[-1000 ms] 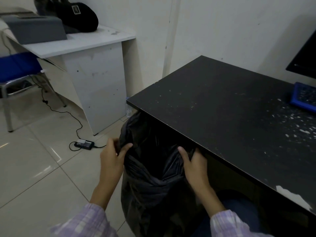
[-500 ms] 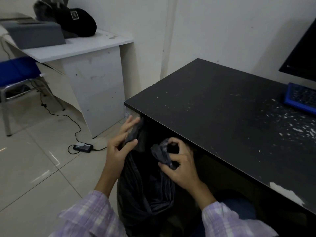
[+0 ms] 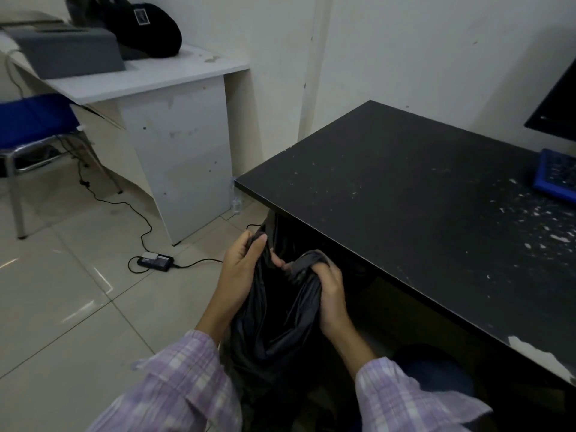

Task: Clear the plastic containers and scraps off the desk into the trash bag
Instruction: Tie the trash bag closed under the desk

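In the head view, the black trash bag [image 3: 274,319] hangs in the lower middle of the frame, just in front of the near edge of the dark desk [image 3: 414,213] and partly under it. The left hand [image 3: 241,269] grips a bunched strip of the bag's rim, fingers curled round the plastic and thumb pressed over it. The right hand [image 3: 327,286] clamps another gathered wad of the rim, fingers wrapped tight. The two hands sit close together, with the bag's mouth pinched into a narrow dark gap between them; what lies inside the bag cannot be told, since the opening shows only black folds. The desk fills the right half of the frame, its top marked with pale specks and chips. A blue keyboard [image 3: 558,176] lies at the right edge, with a dark monitor [image 3: 558,110] above it. In the upper left stands a white desk [image 3: 174,141] bearing a grey box [image 3: 68,54] and a black bag [image 3: 146,26] side by side. A blue chair [image 3: 34,126] sits at the left edge. On the tiled floor [image 3: 62,291], left of centre, lies a power adapter [image 3: 155,261] with its cable trailing away. Plaid sleeves [image 3: 174,388] cover both forearms at the bottom of the frame.
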Tool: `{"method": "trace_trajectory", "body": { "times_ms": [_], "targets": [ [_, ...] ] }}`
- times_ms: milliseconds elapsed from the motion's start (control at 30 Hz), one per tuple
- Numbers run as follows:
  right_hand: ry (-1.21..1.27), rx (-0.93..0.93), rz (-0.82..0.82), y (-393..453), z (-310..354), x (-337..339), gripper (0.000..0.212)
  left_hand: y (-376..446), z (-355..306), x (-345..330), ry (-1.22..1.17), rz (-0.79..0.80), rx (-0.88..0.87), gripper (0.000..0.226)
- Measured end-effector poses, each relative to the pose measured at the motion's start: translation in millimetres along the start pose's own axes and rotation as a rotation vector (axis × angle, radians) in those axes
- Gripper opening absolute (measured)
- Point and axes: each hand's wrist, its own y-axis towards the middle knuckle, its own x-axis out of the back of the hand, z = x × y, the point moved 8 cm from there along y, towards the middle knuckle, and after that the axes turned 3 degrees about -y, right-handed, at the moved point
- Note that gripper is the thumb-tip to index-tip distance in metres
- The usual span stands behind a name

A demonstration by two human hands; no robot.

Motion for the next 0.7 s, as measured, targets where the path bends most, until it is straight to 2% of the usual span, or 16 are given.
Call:
{"method": "trace_trajectory", "body": {
  "times_ms": [67, 133, 300, 433, 500, 634, 700],
  "targets": [
    [0.054, -0.105, -0.093, 3, -10, 4, 0.023, 3, 4, 1, 0.009, -0.022, 0.005, 0.021],
    [0.046, -0.190, -0.083, 4, -15, 0, 0.027, 6, 8, 4, 0.098, -0.055, -0.020, 0.021],
    [-0.030, -0.249, -0.107, 13, -23, 1, 0.021, 15, 11, 10, 0.157, -0.194, -0.038, 0.027],
    [0.069, -0.342, -0.014, 11, -26, -10, 0.025, 16, 25, -2, 0.141, -0.114, 0.093, 0.027],
    [0.074, -0.279, 0.008, 11, -20, -11, 0.027, 12, 31, -8, 0.163, -0.031, 0.128, 0.044],
    [-0.257, 0.011, 0.104, 10, -5, -16, 0.021, 7, 36, -14, 0.285, 0.111, 0.157, 0.077],
    [-0.387, 0.115, 0.131, 8, -2, -18, 0.034, 6, 36, -18, 0.366, 0.156, 0.168, 0.090]
  ]
}}
